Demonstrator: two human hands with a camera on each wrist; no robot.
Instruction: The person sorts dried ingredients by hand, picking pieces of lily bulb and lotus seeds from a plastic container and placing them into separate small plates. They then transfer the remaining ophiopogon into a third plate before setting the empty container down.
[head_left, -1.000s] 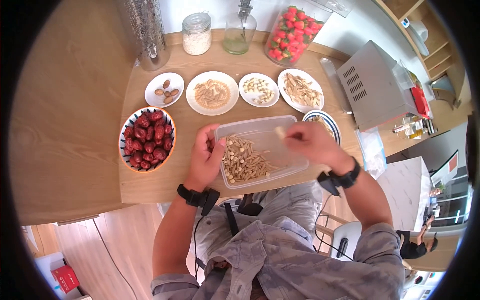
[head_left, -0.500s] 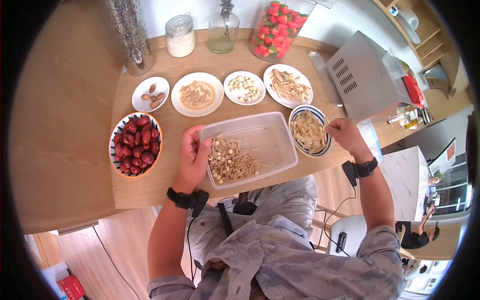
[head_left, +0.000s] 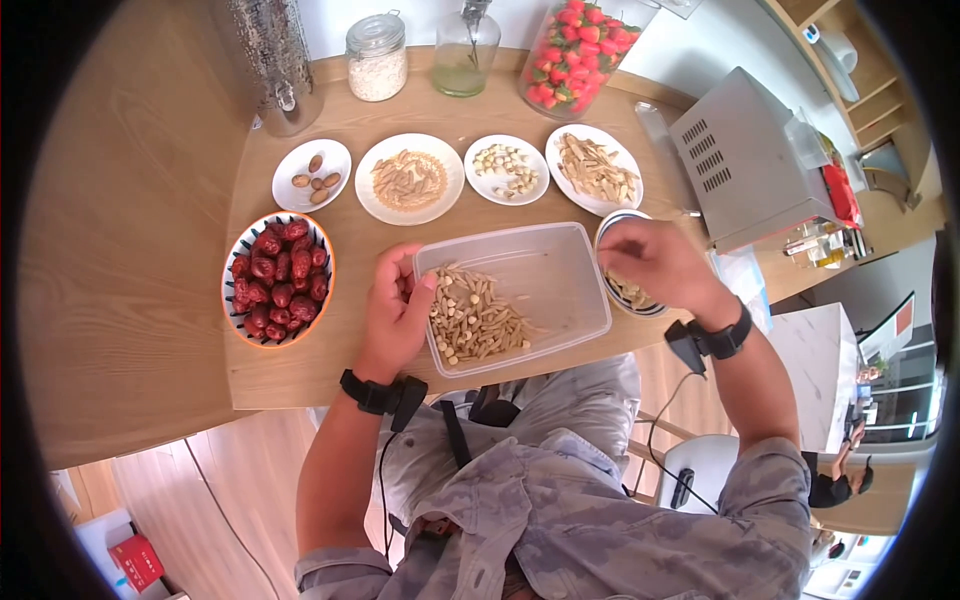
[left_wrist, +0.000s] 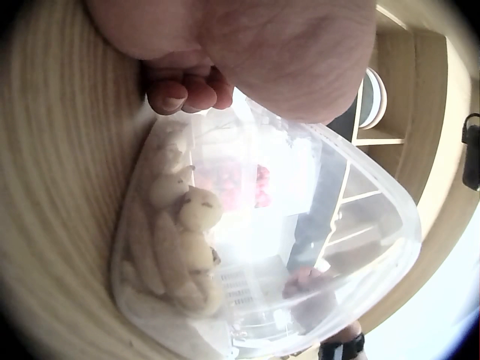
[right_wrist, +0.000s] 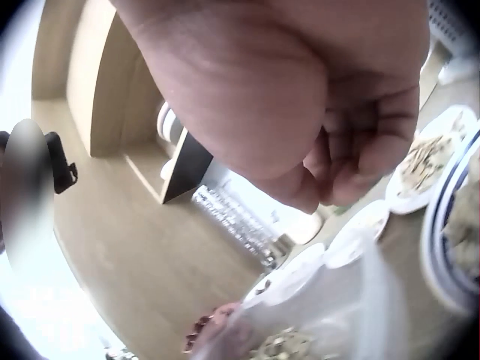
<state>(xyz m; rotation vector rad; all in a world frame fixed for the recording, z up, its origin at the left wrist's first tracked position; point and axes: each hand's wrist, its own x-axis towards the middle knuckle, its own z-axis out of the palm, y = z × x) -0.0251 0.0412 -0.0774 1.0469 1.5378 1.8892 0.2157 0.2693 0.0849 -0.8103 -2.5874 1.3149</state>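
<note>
My left hand (head_left: 394, 312) grips the left end of a clear plastic container (head_left: 565, 268), thumb over the rim. Inside the container, tan elongated dried pieces (head_left: 480, 325) and pale round seeds (left_wrist: 200, 208) lie heaped towards the left. My right hand (head_left: 665, 262), blurred, hovers over a blue-striped bowl (right_wrist: 433, 251) just right of the container. Its fingers are curled, with fingertips (right_wrist: 304, 196) close together near the thumb; I cannot tell if a small piece is between them. Pale dried slices (head_left: 630, 292) in the bowl are partly hidden by this hand.
An oval bowl of red dates (head_left: 280, 280) stands at the left. Behind the container are plates of brown nuts (head_left: 316, 180), tan pieces (head_left: 410, 180), pale seeds (head_left: 506, 170) and dried strips (head_left: 595, 167). A jar (head_left: 377, 62), a vase of strawberries (head_left: 578, 60) and a grey appliance (head_left: 745, 160) stand farther back.
My right hand has gone from over the container, with a pale piece at its fingertips, to the bowl's right rim, then back left over the bowl. The left hand keeps hold of the container.
</note>
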